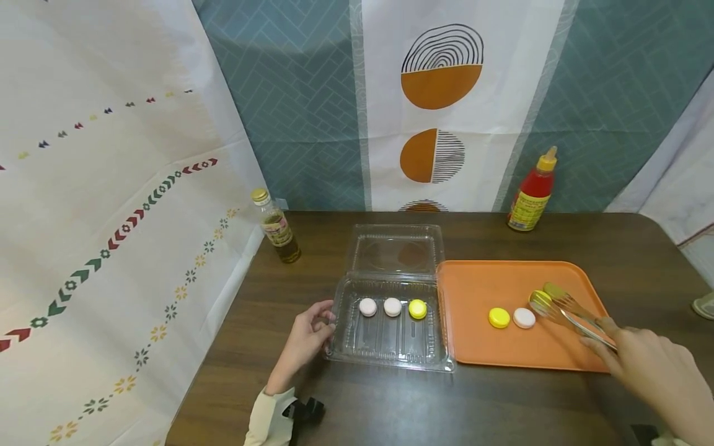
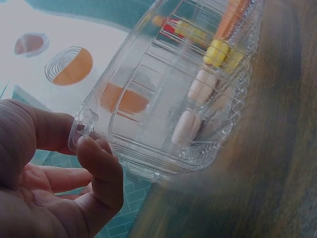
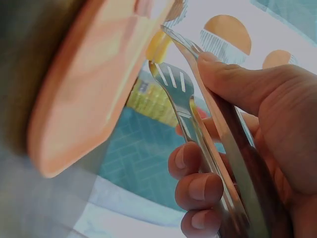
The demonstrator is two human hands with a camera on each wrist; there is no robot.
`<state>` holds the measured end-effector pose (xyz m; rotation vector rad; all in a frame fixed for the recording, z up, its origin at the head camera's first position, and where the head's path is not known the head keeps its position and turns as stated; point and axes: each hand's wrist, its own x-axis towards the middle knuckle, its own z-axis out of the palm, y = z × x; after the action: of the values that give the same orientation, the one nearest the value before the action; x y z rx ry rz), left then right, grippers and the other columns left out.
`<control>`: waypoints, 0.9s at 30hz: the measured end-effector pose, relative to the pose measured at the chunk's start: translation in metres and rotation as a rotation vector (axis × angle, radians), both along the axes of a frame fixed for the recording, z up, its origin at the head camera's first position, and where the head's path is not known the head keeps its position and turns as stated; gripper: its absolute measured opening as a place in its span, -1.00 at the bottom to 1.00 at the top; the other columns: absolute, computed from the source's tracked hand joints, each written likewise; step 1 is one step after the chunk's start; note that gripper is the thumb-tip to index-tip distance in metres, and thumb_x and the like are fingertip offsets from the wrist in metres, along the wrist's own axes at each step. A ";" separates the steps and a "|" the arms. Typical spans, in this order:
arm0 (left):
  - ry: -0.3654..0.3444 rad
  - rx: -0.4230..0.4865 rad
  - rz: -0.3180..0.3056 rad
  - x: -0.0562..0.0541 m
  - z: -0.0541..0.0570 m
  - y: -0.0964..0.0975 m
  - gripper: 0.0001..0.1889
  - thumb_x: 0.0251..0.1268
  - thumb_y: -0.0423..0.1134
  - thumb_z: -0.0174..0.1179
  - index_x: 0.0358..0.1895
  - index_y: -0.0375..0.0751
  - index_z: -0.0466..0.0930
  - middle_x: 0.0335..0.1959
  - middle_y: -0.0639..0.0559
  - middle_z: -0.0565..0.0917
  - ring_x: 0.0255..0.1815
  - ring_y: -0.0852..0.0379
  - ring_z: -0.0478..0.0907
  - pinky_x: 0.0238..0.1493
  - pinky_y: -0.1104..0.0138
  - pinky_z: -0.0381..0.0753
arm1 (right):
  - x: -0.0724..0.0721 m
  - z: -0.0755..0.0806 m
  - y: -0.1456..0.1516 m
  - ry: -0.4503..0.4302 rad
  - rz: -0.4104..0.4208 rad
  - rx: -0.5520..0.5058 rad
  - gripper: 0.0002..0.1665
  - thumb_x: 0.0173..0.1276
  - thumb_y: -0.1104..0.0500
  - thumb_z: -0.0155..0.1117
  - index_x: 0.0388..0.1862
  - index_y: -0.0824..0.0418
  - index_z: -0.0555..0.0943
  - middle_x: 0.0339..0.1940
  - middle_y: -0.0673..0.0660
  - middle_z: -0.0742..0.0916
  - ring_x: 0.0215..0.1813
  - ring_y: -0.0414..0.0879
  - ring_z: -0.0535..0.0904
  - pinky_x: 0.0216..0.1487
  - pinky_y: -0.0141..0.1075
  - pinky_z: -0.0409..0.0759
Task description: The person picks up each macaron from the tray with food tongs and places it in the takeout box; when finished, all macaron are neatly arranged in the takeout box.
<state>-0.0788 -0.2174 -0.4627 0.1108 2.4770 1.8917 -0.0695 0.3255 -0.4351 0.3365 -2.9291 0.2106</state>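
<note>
My left hand [image 1: 305, 337] pinches the left rim of a clear plastic container [image 1: 390, 360], its lid [image 1: 397, 230] folded back behind it. Inside, two white macarons [image 1: 367, 307] and a yellow macaron [image 1: 417, 309] sit in a row. On the orange tray [image 1: 474, 282] lie another yellow macaron [image 1: 499, 318] and a white macaron [image 1: 524, 318]. My right hand [image 1: 649, 356] grips metal serving tongs [image 3: 218, 114], one end slotted like a fork. Their tips are at a third yellow macaron [image 3: 158, 47], partly hidden behind them in the head view.
An oil bottle [image 1: 281, 235] with a yellow cap stands at the table's back left. The red sauce bottle [image 1: 530, 198] is at the back, behind the tray. At the right edge is part of a glass-like object [image 1: 705, 306]. Patterned cloths hang behind the table.
</note>
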 end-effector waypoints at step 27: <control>-0.013 0.011 0.031 0.000 -0.001 0.003 -0.52 0.26 -0.67 0.12 0.28 -0.57 0.42 -0.17 -0.25 0.57 -0.62 0.17 0.44 -0.64 0.36 0.48 | -0.029 0.041 -0.074 0.121 0.204 -0.013 -0.39 0.19 -0.13 0.51 0.09 0.21 0.63 -0.69 -0.06 0.39 -0.69 -0.16 0.28 -0.74 -0.21 0.22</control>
<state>-0.0791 -0.2146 -0.4639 0.0610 2.4744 1.9114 -0.0989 0.2517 -0.3940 0.6240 -2.7720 0.2287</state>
